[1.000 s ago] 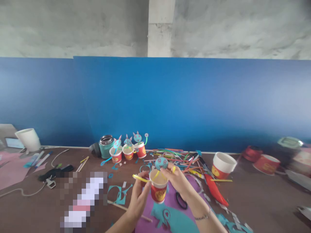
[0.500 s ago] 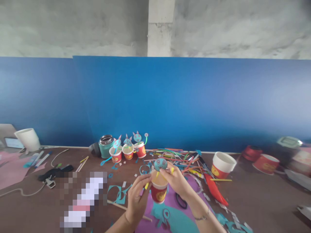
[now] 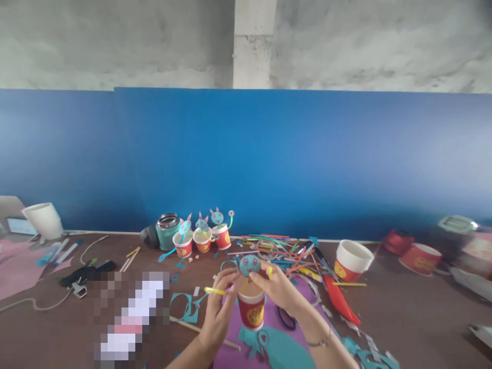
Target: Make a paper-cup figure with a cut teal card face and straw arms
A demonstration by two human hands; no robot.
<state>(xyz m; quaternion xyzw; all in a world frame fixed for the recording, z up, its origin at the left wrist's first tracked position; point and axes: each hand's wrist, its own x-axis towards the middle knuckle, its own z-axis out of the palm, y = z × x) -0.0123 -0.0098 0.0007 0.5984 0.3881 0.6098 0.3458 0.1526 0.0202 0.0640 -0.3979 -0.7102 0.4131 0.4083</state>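
Observation:
A red and white paper cup [image 3: 251, 312] is between my hands, upright above the purple sheet. My left hand [image 3: 218, 303] is closed at its left rim, its fingertips partly hidden. A yellow pipe cleaner [image 3: 216, 291] sticks out leftward across that hand. My right hand [image 3: 282, 288] pinches a round blue face [image 3: 249, 265] with red drawn features, thumb in front. The face stands over the cup's mouth on a yellow stem. Another yellow end [image 3: 269, 272] shows by my right fingers.
Behind, several cups with blue eared figures [image 3: 203, 240] stand beside a teal flask [image 3: 168, 233]. Coloured pipe cleaners [image 3: 269, 246] lie heaped at the back. A white-rimmed cup [image 3: 353, 260] and red pouch [image 3: 340, 302] are right. Blue paper scraps [image 3: 186, 307] lie left of the purple sheet [image 3: 226, 353].
The face and cup have come slightly lower and nearer. The yellow pipe cleaner now extends out to the left across my left hand, where only a short piece showed before.

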